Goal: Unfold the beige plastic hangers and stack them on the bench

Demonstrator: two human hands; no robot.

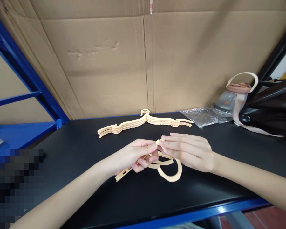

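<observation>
My left hand (pixel 141 154) is closed on a cream plastic hanger piece (pixel 124 173), a slotted bar whose end sticks out below the palm. At its thumb and fingertips is a small cream end (pixel 159 141). My right hand (pixel 195 152) meets it there, thumb and fingers closed on that end, with the contact partly hidden. Under the hands, several loose curved cream pieces (pixel 173 178) lie on the black table (pixel 133 203). Farther back rests a stack of cream hangers (pixel 157 120), hooks toward the cardboard.
A cardboard sheet (pixel 105 63) stands behind the table. At the back right are a clear bottle (pixel 225 103) with a strap, a crumpled plastic bag (pixel 200 117) and a shiny black bag (pixel 271 101). Blue metal framing (pixel 26 63) rises on the left.
</observation>
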